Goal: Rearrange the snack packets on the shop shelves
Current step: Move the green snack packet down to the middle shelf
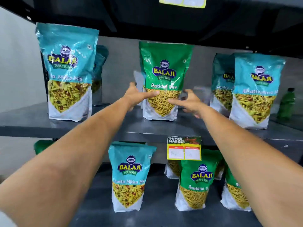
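Left hand [136, 95] fingers spread: thumb laid flat across the front of the green Ratlami Sev packet [164, 79], the other fingers reaching behind its left edge, partly hidden. Right hand [188, 102] fingers spread too: thumb tip touching the packet's lower front, the rest curled loosely off its right edge; can't tell if they touch it. No firm squeeze visible on either side.

Packet: green top with Balaji Wafers logo, clear window of yellow sev, white base. Upright on the upper shelf [32, 123], centre of frame, base on the shelf surface.

Both forearms bare, stretched forward and up from the bottom corners of the frame, converging on the packet.

Around it, same shelf: teal Khatta Mitha Mix packet [68, 71] at upper left with another teal one behind it; two teal packets [255, 90] at right, one behind the other. All well apart from the green one.

Lower shelf [98, 202]: teal packet [129, 177] at centre, green Ratlami Sev packets [196, 181] to its right, the rightmost partly hidden by the right forearm. Yellow price tag [184, 149] on the upper shelf's front edge.
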